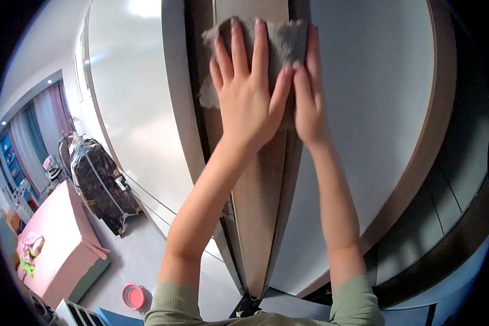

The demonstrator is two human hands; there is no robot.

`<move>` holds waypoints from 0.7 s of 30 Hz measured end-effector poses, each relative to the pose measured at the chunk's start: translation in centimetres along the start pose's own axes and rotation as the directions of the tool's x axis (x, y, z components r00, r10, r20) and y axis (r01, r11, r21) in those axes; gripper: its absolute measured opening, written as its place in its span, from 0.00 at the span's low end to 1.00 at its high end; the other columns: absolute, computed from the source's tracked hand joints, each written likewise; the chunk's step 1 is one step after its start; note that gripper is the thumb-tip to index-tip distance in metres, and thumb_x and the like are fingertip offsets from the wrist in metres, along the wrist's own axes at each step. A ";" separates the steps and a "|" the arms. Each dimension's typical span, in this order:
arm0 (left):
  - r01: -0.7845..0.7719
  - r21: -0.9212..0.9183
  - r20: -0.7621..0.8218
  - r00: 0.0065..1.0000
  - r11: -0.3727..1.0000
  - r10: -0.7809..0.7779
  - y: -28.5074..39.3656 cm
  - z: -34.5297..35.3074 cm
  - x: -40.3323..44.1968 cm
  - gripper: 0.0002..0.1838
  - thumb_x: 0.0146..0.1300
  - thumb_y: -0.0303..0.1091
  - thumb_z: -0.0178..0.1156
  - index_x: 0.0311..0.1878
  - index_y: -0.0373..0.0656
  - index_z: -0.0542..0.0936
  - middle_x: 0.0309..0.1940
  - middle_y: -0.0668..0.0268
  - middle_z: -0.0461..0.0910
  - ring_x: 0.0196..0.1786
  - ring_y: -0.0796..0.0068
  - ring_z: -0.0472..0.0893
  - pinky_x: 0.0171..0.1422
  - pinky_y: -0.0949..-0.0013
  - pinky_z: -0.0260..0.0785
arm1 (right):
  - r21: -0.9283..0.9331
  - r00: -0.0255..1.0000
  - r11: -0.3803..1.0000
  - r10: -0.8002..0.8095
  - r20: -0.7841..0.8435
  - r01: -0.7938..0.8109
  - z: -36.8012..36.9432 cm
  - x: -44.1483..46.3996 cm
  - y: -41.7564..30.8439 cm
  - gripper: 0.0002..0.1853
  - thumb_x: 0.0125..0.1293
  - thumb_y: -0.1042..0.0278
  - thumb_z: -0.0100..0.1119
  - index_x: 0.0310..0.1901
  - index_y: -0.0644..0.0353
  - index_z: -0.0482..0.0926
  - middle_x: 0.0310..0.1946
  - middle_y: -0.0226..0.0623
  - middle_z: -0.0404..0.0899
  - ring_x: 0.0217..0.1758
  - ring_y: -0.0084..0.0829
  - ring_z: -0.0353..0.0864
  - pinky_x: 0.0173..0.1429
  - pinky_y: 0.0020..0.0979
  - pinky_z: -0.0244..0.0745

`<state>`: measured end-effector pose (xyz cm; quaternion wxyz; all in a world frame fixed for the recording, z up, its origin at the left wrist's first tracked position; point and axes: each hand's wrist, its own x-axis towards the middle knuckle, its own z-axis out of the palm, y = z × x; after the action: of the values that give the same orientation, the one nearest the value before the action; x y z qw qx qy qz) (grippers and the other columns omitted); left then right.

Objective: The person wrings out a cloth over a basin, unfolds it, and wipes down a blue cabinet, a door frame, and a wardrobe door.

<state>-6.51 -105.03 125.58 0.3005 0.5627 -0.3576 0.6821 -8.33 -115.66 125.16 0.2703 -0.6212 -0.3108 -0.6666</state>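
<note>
A grey-brown cloth [287, 41] lies against the upper part of a brown door frame [261, 217]. My left hand [247, 92] presses flat on the cloth, its fingers spread and pointing up. Just right of it, my right hand [309, 98] rests along the cloth's right edge and the frame's side, with its fingers pointing up and partly seen from the side. The thumbs of both hands nearly meet. Part of the cloth is hidden under my left hand.
White panels [364, 108] flank the frame. To the left are a bed with a pink cover [65, 233], a rack of clothes [100, 179], curtains [38, 125] and a pink basin [133, 296] on the floor. A blue object [114, 318] stands at the bottom.
</note>
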 end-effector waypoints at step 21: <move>-0.118 0.082 -0.071 0.990 0.990 0.124 -2.5 1.7 9.4 0.27 0.68 0.44 0.37 0.69 0.50 0.53 0.68 0.52 0.51 0.68 0.42 0.50 0.67 0.39 0.41 | 0.096 0.991 0.988 -0.111 -0.073 0.118 1.6 11.2 3.0 0.27 0.69 0.64 0.36 0.65 0.69 0.49 0.68 0.53 0.45 0.72 0.47 0.44 0.73 0.39 0.39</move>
<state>-5.26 -104.92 135.38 0.2499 0.5248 -0.3524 0.7335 -5.94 -116.19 136.59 0.2727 -0.5652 -0.3697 -0.6852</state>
